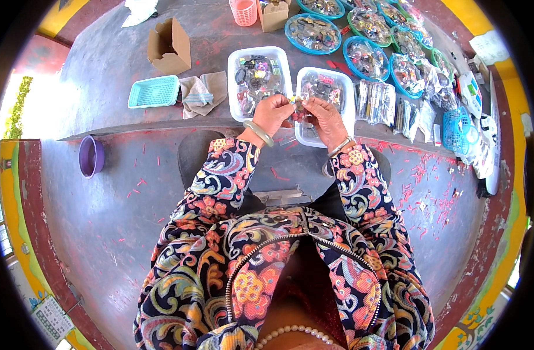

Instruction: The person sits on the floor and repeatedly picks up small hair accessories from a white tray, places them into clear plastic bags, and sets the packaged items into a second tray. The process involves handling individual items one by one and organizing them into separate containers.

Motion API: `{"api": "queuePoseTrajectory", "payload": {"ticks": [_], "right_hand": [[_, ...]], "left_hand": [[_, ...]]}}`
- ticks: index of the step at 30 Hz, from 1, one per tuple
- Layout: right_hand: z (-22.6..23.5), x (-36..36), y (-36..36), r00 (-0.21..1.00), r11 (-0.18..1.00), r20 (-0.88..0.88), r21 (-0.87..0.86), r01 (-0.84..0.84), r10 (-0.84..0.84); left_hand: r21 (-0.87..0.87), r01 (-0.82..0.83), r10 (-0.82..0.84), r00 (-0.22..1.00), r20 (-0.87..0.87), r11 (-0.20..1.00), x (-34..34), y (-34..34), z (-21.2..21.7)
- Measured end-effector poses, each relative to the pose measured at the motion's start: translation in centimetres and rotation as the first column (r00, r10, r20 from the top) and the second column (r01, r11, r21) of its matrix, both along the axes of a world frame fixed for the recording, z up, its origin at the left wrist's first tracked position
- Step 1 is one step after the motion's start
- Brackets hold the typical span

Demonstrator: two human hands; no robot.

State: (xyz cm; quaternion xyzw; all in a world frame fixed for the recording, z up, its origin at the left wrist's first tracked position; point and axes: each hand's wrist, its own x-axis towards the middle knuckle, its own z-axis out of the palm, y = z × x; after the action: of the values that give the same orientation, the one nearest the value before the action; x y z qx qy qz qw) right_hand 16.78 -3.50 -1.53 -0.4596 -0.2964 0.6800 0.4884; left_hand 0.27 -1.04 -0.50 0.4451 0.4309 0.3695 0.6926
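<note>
My left hand (pixel 271 114) and my right hand (pixel 326 119) meet over two white trays, fingers closed in a pinch. Between the fingertips is a small shiny piece (pixel 298 108) with reddish and yellowish parts, too small to name. The left white tray (pixel 232 76) holds many small dark and coloured pieces, some shiny. Under my right hand stands the right white tray (pixel 350 111), filled with similar small pieces, partly hidden by the hand. Each wrist wears a bangle, and both sleeves are flowered.
Blue and green round baskets (pixel 290 42) of bagged pieces crowd the back right. Plastic packets (pixel 376 102) lie right of the trays. A turquoise basket (pixel 154 92), a folded cloth (pixel 203 94) and an open cardboard box (pixel 169 46) stand left. On the floor is a purple basin (pixel 91 157).
</note>
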Motion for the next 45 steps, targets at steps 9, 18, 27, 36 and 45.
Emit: {"api": "queuePoseTrajectory", "payload": {"ticks": [9, 18, 27, 36, 45], "right_hand": [[0.8, -0.3, 0.0, 1.0, 1.0, -0.006, -0.013, -0.017, 0.017], [-0.1, -0.1, 0.1, 0.998, 0.999, 0.049, 0.017, 0.033, -0.034], [1.3, 0.4, 0.1, 1.0, 1.0, 0.011, 0.018, -0.005, 0.005], [-0.1, -0.2, -0.2, 0.98, 0.982, -0.072, 0.019, 0.188, -0.186], [1.7, -0.3, 0.1, 0.993, 0.991, -0.002, -0.059, 0.116, -0.117]], "left_hand": [[0.126, -0.011, 0.021, 0.996, -0.083, 0.992, -0.2, 0.1, -0.7], [0.024, -0.082, 0.083, 0.995, -0.061, 0.996, 0.2, 0.1, -0.6], [-0.065, 0.257, -0.265, 0.951, -0.158, 0.964, 0.1, -0.6, 1.3], [-0.182, 0.219, -0.206, 0.974, 0.09, 0.959, 0.5, -0.6, 0.4], [-0.177, 0.012, 0.008, 0.994, 0.11, 0.984, 0.3, -0.1, -1.4]]}}
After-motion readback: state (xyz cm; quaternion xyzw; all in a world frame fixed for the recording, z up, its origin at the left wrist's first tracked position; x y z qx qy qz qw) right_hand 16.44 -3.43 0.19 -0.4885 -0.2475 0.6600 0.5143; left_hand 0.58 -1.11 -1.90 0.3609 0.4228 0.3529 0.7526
